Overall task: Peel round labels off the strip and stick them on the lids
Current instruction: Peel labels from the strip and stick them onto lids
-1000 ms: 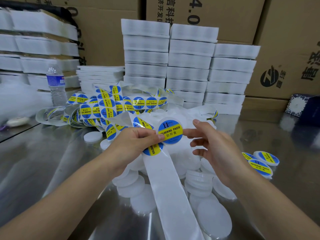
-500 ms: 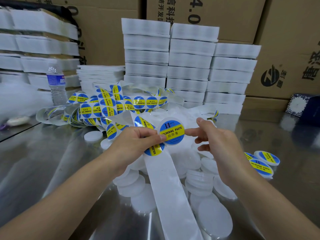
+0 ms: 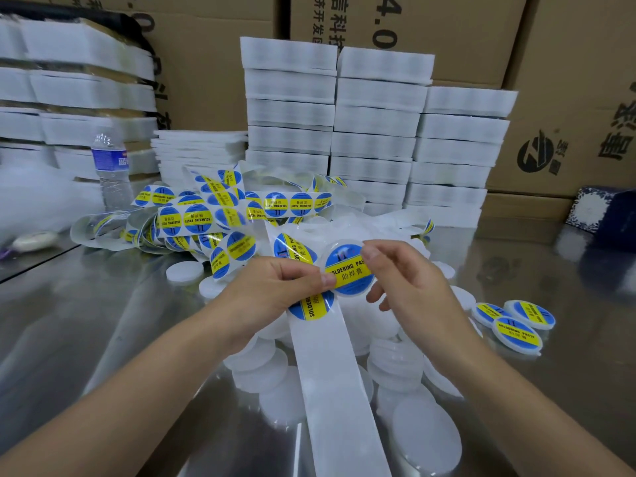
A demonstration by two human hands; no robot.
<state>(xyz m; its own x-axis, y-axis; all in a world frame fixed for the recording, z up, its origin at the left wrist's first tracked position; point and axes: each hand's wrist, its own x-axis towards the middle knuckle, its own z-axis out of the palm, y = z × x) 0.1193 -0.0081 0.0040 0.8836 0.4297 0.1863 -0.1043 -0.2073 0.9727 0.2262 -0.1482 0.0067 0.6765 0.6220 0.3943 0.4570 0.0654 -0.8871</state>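
My left hand (image 3: 275, 290) grips the white label strip (image 3: 330, 366), which runs down toward me as bare backing and back into a tangle of blue-and-yellow round labels (image 3: 192, 218). Against the strip sits a white lid with a label on it (image 3: 347, 270); my left thumb rests on its left edge. My right hand (image 3: 409, 287) pinches that lid at its upper right edge with thumb and forefinger. A heap of plain white lids (image 3: 426, 432) lies under and around my hands. Three labelled lids (image 3: 516, 325) lie on the table to the right.
The work surface is a shiny metal table (image 3: 103, 321). Stacks of white foam trays (image 3: 375, 132) stand behind the pile, with cardboard boxes (image 3: 568, 98) behind them. A water bottle (image 3: 112, 170) stands at the left. A dark patterned box (image 3: 605, 208) sits far right.
My right hand has closed in from the right and now pinches the labelled lid's upper edge. Both hands and the lid have risen slightly.
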